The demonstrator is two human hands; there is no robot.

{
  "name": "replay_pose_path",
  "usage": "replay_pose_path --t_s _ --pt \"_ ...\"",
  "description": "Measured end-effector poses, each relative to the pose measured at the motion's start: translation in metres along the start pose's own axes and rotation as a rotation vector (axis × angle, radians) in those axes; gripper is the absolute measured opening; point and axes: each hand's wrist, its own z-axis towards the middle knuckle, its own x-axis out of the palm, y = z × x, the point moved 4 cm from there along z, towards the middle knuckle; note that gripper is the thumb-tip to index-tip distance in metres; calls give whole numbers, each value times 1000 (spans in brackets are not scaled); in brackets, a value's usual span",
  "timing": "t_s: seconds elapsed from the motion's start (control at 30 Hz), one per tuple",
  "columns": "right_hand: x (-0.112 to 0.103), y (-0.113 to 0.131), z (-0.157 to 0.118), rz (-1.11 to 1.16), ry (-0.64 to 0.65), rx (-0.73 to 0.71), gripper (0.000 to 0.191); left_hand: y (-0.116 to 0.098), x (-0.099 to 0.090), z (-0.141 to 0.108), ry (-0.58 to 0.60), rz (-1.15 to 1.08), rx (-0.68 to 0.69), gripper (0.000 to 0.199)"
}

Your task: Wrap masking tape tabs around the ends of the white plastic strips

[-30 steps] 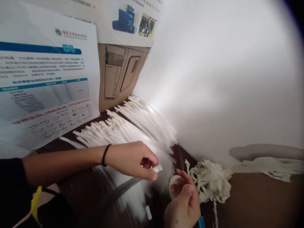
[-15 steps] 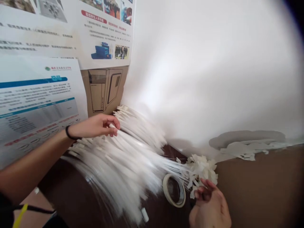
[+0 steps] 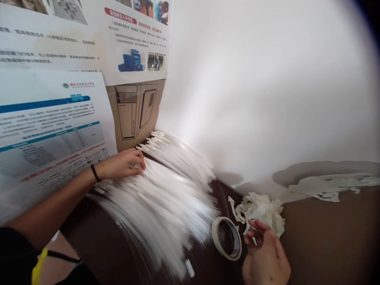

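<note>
My left hand (image 3: 132, 164), with a black band at the wrist, is closed around the taped end of a bundle of fine white strands. It rests at the upper left of a large pile of such bundles (image 3: 154, 206) on the dark table. My right hand (image 3: 265, 251) is at the lower right, fingers curled with the tips close together, beside a heap of crumpled masking tape scraps (image 3: 263, 211). What those fingertips hold, if anything, cannot be made out. A roll of masking tape (image 3: 218, 243) lies just left of this hand.
A second row of strand bundles (image 3: 181, 156) lies behind, along the white wall sheet (image 3: 252, 87). Printed posters (image 3: 50, 118) and a cardboard panel (image 3: 139, 111) stand at the left. A small white piece (image 3: 189, 268) lies near the front on the dark tabletop (image 3: 101, 241).
My left hand has lowered its strand bundle onto the pile; the strands that stretched toward the tape scraps now lie further left with the others. My right hand stays by the scraps. The view has shifted slightly.
</note>
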Motion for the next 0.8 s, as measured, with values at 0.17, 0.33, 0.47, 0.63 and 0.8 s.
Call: replay_pose_path --t_s 0.17,0.33,0.47,0.63,0.8 --pt "-2 1 -1 -26 -18 16 15 -3 -23 -4 -225 -97 -17 33" --pt "-1 -5 -1 -47 16 40 18 -3 -31 2 -286 -58 -144 42" --pt "0 -13 -1 -90 65 45 24 2 -27 34 -169 60 -149 31" --pt "4 -22 -4 -177 154 12 35 18 -23 105 -182 192 -206 23" --pt "6 -23 -7 -254 195 -37 44 38 -14 143 -157 280 -246 27"
